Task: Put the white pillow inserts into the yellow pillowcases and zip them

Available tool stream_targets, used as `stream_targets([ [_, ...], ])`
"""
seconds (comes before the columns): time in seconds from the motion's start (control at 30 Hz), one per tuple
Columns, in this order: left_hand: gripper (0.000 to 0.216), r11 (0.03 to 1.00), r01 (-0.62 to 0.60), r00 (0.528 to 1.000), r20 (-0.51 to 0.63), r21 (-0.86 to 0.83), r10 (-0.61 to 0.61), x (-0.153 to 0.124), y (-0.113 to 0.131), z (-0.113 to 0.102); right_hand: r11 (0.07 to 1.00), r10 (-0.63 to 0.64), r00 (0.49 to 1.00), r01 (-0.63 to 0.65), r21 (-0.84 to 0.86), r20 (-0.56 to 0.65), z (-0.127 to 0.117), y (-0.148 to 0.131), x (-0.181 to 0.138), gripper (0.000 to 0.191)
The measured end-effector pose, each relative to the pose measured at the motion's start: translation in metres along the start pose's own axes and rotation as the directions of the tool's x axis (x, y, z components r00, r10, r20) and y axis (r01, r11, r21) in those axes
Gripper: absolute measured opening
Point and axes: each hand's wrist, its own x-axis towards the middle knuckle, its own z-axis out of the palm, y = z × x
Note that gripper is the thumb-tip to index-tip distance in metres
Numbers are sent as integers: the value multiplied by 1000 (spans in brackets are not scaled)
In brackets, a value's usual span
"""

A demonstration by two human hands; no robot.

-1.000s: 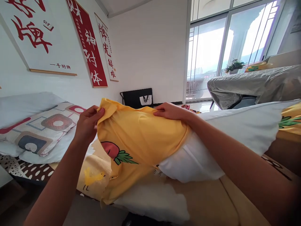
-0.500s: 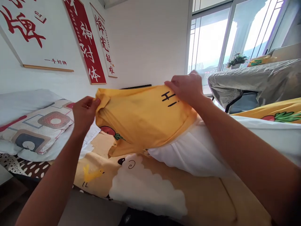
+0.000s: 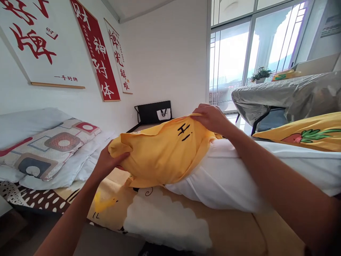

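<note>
A yellow pillowcase (image 3: 157, 153) with "Hi" printed in black is stretched between my hands above the bed. My left hand (image 3: 112, 160) grips its left end, thumb in front and the other fingers hidden behind the cloth. At the upper right, my right hand (image 3: 210, 115) is closed on the top edge, with a fold of cloth pulled up under the fingers. A white pillow (image 3: 229, 177) lies on the bed, its left end inside the pillowcase and the rest uncovered to the right.
The bed has a tan sheet (image 3: 226, 227) with a sheep print. Patterned and white pillows (image 3: 64, 142) lie at the left. Another yellow printed pillow (image 3: 314, 133) is at the right, near a plastic-covered table (image 3: 282, 87). A black folded item (image 3: 151, 112) stands by the far wall.
Both hands have come down with the pillowcase. My left hand has moved right and taken a fuller grip on the cloth. The camera view has tilted up slightly.
</note>
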Motion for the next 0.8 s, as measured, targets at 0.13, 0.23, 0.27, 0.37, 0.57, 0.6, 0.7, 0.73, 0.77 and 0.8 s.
stream_targets([
  [0.13, 38, 974, -222, 968, -129, -55, 213, -2, -4, 9, 961, 47, 986, -1, 278, -159, 4, -8, -5, 27],
  [0.23, 27, 913, -401, 899, -224, -77, 376, 3, -9, 10, 927, 168, 980, -121, 356, -103, 8, -7, -9, 30],
  [0.27, 25, 905, -423, 878, -268, -50, 396, 4, -9, 11, 934, 185, 981, -155, 321, -66, 9, -5, -10, 32],
  [0.37, 29, 930, -368, 853, -399, -1, 337, 6, -4, 17, 984, 177, 982, -175, -27, 68, 5, 1, -10, 39],
  [0.57, 36, 926, -330, 822, -538, -186, 185, 8, 42, 22, 819, 22, 985, -115, -563, -170, -41, -12, -2, 48],
  [0.6, 36, 905, -380, 795, -568, -193, 213, 9, 51, 20, 813, -20, 972, -122, -569, -236, -49, -17, 0, 50],
  [0.7, 32, 879, -470, 737, -582, -75, 344, 16, 64, 14, 856, -52, 926, -152, -494, -374, -64, -27, 6, 52],
  [0.73, 30, 895, -445, 751, -541, 7, 378, 20, 63, 12, 878, -17, 936, -155, -452, -353, -65, -27, 6, 51],
  [0.77, 27, 913, -396, 785, -480, 96, 391, 23, 60, 10, 895, 41, 961, -157, -417, -274, -64, -26, 5, 49],
  [0.8, 23, 927, -333, 831, -410, 176, 376, 26, 54, 9, 907, 104, 983, -156, -391, -152, -61, -24, 3, 48],
])
